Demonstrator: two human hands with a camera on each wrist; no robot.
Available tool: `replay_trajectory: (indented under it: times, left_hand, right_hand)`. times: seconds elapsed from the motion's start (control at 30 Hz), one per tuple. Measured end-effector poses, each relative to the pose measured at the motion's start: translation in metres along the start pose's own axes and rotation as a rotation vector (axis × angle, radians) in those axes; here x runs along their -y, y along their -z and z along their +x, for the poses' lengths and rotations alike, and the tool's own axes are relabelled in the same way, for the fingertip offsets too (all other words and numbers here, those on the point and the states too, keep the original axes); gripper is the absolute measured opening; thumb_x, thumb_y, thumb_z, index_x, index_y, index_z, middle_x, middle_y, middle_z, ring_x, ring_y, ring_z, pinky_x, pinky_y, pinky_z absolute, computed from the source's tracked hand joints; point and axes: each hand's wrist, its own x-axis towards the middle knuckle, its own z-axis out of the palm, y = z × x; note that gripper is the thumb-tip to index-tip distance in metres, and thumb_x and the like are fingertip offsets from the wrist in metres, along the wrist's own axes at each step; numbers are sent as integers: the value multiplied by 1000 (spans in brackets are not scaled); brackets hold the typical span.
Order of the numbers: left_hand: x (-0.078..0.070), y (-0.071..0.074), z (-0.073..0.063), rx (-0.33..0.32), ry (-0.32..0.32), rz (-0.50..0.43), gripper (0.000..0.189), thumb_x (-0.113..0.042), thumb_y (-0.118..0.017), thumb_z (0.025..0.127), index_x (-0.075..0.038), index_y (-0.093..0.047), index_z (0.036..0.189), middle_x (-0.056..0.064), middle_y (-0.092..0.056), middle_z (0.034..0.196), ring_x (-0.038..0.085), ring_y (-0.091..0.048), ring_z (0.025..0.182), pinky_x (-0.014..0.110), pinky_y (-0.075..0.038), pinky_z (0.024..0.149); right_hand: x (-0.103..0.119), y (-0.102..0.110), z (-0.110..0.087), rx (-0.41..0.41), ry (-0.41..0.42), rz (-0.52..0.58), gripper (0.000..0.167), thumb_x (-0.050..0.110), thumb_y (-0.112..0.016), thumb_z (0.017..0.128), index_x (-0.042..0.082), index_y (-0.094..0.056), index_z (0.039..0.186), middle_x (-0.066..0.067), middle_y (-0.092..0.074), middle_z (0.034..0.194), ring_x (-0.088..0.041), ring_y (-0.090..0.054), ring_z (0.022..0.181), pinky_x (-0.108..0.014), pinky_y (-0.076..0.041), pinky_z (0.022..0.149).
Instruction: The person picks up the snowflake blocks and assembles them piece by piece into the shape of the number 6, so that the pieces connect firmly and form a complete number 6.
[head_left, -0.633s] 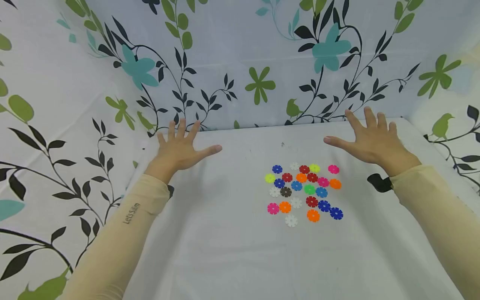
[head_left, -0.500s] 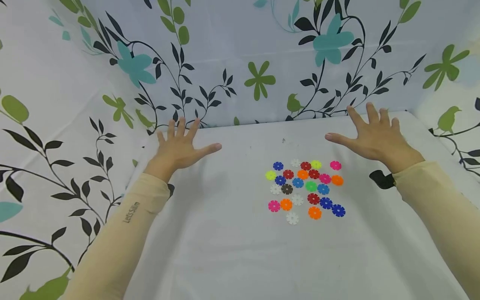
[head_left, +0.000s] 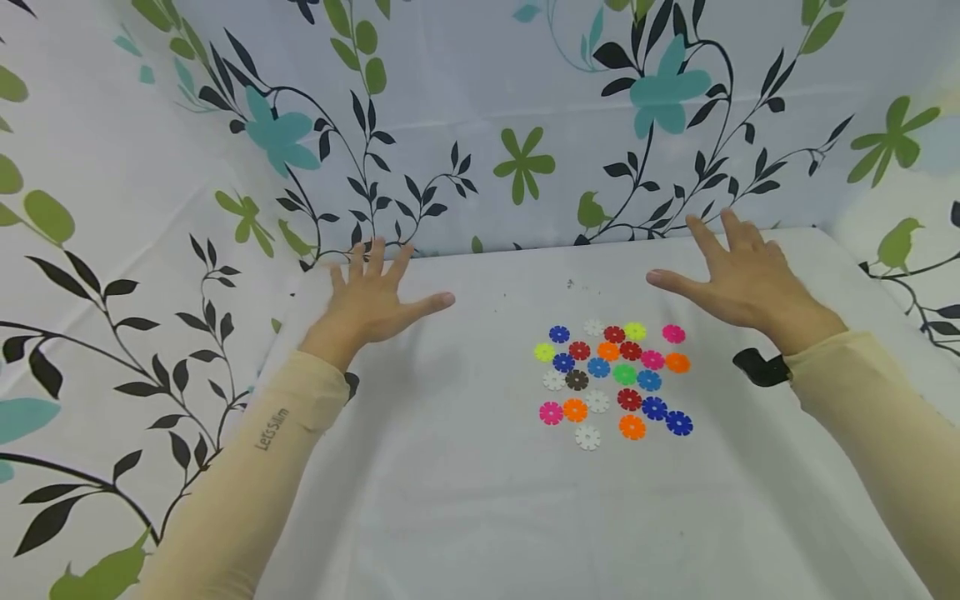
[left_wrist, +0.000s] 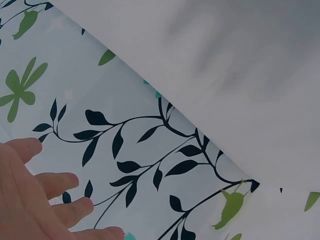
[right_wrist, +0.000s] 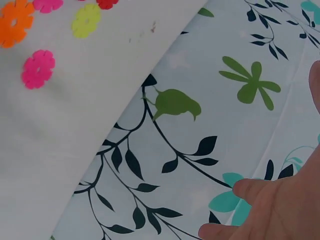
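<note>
Both hands are well apart, with fingers spread and nothing in them: the left hand point(head_left: 371, 302) at the left of the head view, the right hand point(head_left: 753, 287) at the upper right. Whether they touch the table point(head_left: 465, 475) I cannot tell from these views. The discs point(head_left: 625, 374) lie flat on it, right of the centre of the frame, and the right hand is nearer to them.

For handling such discs well, I would judge that a light pinch at the rim is best, with thumb and fingertip, because a flat thing is not easy to lift from a smooth surface. The pink disc point(head_left: 673, 334) at the upper right of the group would be a good first one (it lies a little apart from its neighbours). Where discs touch or lie close, a careless finger could push several together.

The discs look like thin plastic, round, with notches cut in the rim and a small hole in the middle, in bright, even colours. The white ones are hard to see against the pale table. The cloth point(head_left: 450, 75) across the top of the frame seems soft and slightly creased, printed with leaves, flowers and birds.
</note>
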Motion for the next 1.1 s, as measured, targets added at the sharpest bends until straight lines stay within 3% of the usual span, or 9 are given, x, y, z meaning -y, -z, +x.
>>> replay_trajectory:
  times: [0.17,0.3,0.53,0.7,0.9,1.1]
  left_hand:
    - [-2,-6,-3,-12,-19,-8,114,-95,-27,79,-24,-1,164,21,11,166,45,14,150,72,5,113]
    - [-6,-13,-6,-38,-46,-14,109,-92,-31,82,-24,-6,164,21,4,167,45,10,151,69,2,115]
    - [-23,-24,-12,-103,-126,-53,91,-74,-41,95,-16,-24,162,22,-9,167,46,-1,152,65,-6,118]
    - [-35,-34,-18,-139,-186,-120,80,-63,-51,98,-14,-34,159,19,-17,166,44,-8,152,61,-9,119]
    - [-53,-49,-23,-190,-251,-184,66,-49,-63,97,-12,-50,150,12,-37,160,37,-26,149,51,-20,120]
    - [-78,-65,-28,-155,-320,-192,52,-42,-68,96,-13,-63,138,8,-60,140,28,-51,134,44,-40,111]
  right_hand:
    - [9,-2,1,29,14,59,101,76,-39,93,11,-7,163,-36,-1,161,-63,-10,142,-81,-16,103]
    - [13,-3,2,71,33,158,94,72,-35,97,11,-6,163,-33,1,163,-58,-6,146,-82,-15,102]
    - [19,-6,3,99,78,359,83,60,-32,104,6,-6,162,-30,-4,164,-53,-7,148,-78,-14,107]
    - [20,-12,1,125,65,527,80,56,-28,106,4,-4,162,-27,-6,165,-50,-9,149,-74,-16,110]
    - [22,-27,-1,173,41,713,78,56,-27,107,-2,-21,158,-29,-34,155,-48,-33,141,-65,-28,112]
    - [22,-45,-6,255,56,834,68,47,-30,110,0,-26,158,-26,-48,147,-44,-48,132,-59,-39,108]
